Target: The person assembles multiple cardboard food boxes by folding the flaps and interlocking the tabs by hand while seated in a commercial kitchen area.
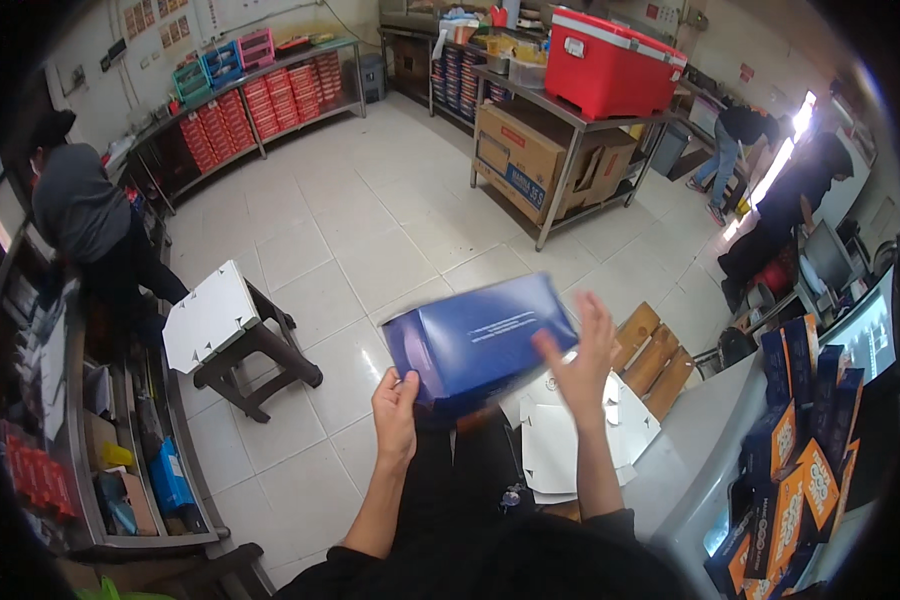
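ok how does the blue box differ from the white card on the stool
The blue box is shiny blue; the white card is plain white with dark notches.
The box is a solid block; the card lies flat.
The box is held up in the left fingers; the card rests on the stool.

On my L, dk stool (270, 345) w/ white card sheets (208, 318) on top; on my R, wooden slats (657, 362) w/ more white pcs (560, 450). Ahead of me, steel tbl (515, 93): red cooler (610, 70) up top, cardboard box (518, 160) on lower shelf (590, 209). Far bench (310, 51): coloured baskets (222, 65) on top, red boxes (205, 138) below.
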`<state>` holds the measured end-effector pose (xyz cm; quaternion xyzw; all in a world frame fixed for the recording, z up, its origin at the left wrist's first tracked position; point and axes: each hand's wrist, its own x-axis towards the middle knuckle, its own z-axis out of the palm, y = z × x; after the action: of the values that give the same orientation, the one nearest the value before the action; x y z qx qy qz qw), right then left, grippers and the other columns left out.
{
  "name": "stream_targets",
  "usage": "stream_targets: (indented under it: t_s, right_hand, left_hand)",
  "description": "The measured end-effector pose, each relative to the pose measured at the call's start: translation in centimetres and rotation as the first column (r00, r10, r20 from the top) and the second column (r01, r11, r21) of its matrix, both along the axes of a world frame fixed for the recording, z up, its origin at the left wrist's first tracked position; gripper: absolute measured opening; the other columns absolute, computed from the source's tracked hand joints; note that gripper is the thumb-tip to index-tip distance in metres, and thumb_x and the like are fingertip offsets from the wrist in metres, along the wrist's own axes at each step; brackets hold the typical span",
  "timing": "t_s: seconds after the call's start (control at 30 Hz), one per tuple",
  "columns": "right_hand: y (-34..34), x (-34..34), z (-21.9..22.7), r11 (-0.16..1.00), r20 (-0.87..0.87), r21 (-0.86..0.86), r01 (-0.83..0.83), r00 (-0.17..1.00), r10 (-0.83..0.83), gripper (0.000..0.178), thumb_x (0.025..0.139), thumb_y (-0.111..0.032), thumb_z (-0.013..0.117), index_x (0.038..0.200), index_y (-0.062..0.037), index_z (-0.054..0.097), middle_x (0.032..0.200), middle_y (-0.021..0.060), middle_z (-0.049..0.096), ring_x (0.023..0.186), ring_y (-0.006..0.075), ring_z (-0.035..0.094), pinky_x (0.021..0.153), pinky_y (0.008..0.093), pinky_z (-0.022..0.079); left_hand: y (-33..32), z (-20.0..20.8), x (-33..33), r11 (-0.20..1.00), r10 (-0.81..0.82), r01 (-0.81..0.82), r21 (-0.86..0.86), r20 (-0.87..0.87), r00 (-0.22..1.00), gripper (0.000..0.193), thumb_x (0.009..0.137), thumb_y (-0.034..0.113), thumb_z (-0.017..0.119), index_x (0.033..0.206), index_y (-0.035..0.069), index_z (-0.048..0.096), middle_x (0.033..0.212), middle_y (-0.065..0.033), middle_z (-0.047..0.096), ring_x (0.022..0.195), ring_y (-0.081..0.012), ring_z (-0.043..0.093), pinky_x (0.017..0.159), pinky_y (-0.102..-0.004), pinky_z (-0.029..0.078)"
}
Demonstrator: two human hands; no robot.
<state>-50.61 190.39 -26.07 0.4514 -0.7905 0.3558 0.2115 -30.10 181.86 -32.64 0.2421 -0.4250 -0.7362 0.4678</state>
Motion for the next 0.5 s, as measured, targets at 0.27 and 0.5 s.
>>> stream_targets:
  t_s: [0.27,0.5]
  right_hand:
    - [-0.4,7.4,-1.1,0.397,-0.115,0.030,-0.917,0.391,0.913,0.026,0.068,-0.015,0.067,0.091,-0.0083,0.058,0.116,0.0093,0.052,0.113,0.0284,0.046,0.094,0.0455,0.036]
    - [-0.9,9.1,-1.8,0.611,0.117,-0.142,-0.779,0.600,0.791,0.019,0.074,-0.003,0.061,0.093,0.0013,0.062,0.099,0.0134,0.060,0.098,0.0280,0.057,0.089,0.0425,0.042]
  left_hand:
    - [0.1,1.2,2.0,0.835,-0.250,0.373,0.406,-0.325,0.912,0.024,0.086,0.006,0.047,0.109,0.001,0.047,0.100,-0.0084,0.058,0.088,-0.0143,0.059,0.071,-0.0253,0.051]
    - [1.4,-2.2,1.2,0.980,-0.028,0.065,0.187,-0.194,0.981,0.017,0.086,0.011,0.052,0.099,0.000,0.053,0.087,-0.0068,0.061,0.070,-0.0109,0.060,0.061,-0.0224,0.050]
